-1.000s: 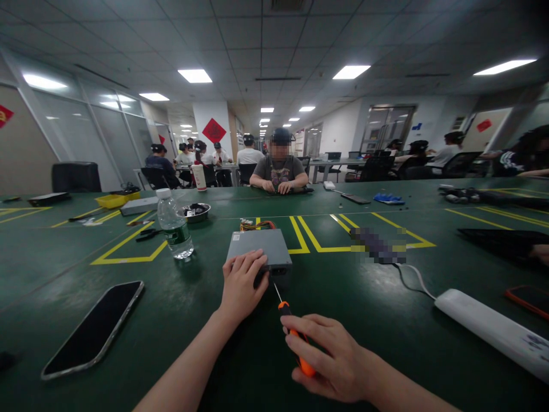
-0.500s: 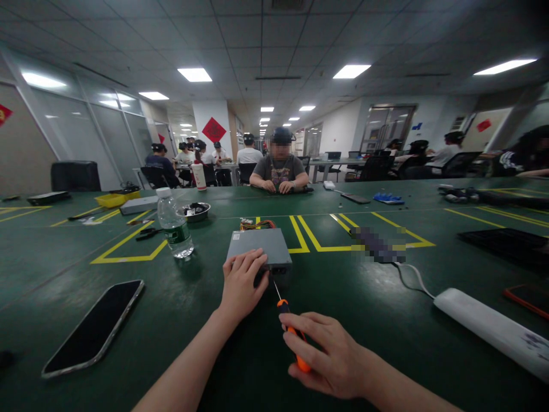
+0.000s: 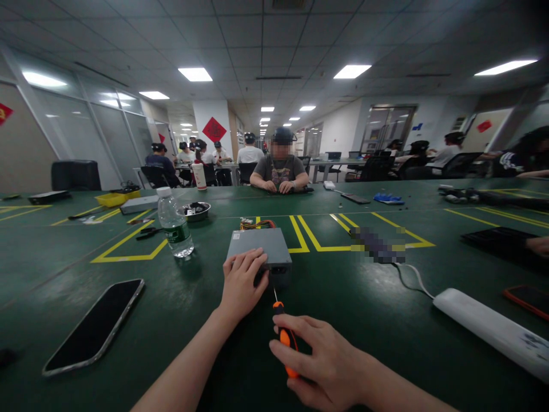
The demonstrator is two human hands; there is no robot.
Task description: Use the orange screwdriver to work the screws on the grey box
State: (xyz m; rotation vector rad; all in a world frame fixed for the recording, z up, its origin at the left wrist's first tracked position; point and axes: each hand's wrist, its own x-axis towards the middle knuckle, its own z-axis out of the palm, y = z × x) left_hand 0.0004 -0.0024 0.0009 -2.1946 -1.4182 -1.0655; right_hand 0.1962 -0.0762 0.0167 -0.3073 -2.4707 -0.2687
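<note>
A grey computer power supply (image 3: pixel 261 241) lies on the green table in front of me, its socket side facing me and a bundle of coloured wires (image 3: pixel 257 224) at its back. My left hand (image 3: pixel 245 278) grips its near left part, fingers across the top and thumb down at the front. In my right hand (image 3: pixel 319 357) is an orange and black screwdriver (image 3: pixel 287 342), held between thumb and fingers. Its thin shaft points up at the lower front of the power supply; whether the tip touches a screw I cannot tell.
A water bottle (image 3: pixel 175 226) and a phone (image 3: pixel 95 327) are on the left, with a metal bowl (image 3: pixel 197 212) behind. At right lie a white power strip (image 3: pixel 489 329) and an orange-edged phone (image 3: pixel 527 301). Another person's hand (image 3: pixel 538 246) reaches a black tray (image 3: pixel 493 237). A person sits opposite.
My right hand and the screwdriver's handle have shifted slightly left and down, so the screwdriver stands more upright. My left hand has stayed put. Another person's hand has appeared at the right edge.
</note>
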